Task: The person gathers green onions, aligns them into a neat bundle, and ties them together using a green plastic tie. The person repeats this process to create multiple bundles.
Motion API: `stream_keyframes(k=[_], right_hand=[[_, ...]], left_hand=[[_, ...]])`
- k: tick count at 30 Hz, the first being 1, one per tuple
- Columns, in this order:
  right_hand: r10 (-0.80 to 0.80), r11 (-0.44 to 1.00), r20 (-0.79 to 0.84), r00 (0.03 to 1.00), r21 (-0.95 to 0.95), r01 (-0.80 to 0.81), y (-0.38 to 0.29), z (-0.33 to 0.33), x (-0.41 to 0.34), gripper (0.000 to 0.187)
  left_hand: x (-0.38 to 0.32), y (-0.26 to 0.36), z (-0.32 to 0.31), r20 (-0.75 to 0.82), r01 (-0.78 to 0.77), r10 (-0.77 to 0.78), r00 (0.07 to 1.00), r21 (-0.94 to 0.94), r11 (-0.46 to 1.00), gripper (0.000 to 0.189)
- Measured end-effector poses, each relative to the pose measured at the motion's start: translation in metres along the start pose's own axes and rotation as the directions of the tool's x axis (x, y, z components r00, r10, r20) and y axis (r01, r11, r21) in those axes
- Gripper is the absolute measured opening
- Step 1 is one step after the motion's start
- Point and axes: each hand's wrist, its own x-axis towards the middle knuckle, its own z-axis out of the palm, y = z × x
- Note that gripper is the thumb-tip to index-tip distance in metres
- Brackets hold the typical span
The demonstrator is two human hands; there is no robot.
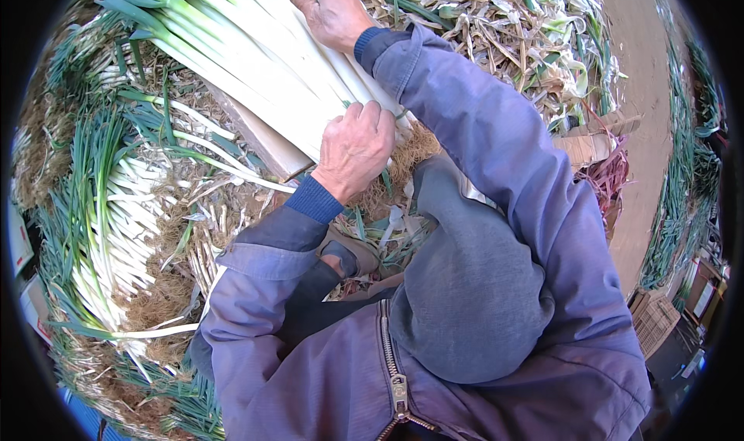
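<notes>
A bundle of long green onions (250,63) lies across a wooden board (261,136), green tops at the upper left and brown roots (415,150) toward my knee. My left hand (357,150) is closed over the root end of the bundle; a thin green band shows beside its knuckles, and what its fingers pinch is hidden. Farther up, on the bundle's right side, my right hand (334,14) rests against the white stalks with its thumb spread away. Its fingertips are partly cut off by the top edge of the view.
Rows of green onions with roots (125,226) lie at the left. Dry husks and leaf scraps (505,28) are heaped at the upper right. Beside them are a torn cardboard box (587,147) and reddish ties (610,176). A plastic crate (654,322) stands at the lower right.
</notes>
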Motion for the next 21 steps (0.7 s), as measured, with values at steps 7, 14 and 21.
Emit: stream_keyframes(k=[7,14,21], right_hand=[[-0.484,0.733,-0.080,0.872,-0.581,0.353,0.009,-0.018,-0.040,0.036],[-0.432,0.733,0.054,0.900,-0.560,0.385,0.023,-0.057,-0.055,0.041],[-0.431,0.792,0.077,0.899,-0.445,0.418,0.015,-0.022,-0.008,0.054]], left_hand=[[0.026,-0.049,-0.040,-0.118,-0.109,0.094,0.988,-0.127,0.986,0.014],[0.094,-0.161,-0.058,-0.299,0.218,-0.184,0.936,0.085,0.972,0.033],[0.175,-0.215,-0.057,-0.144,0.659,-0.643,0.752,0.139,0.740,0.075]])
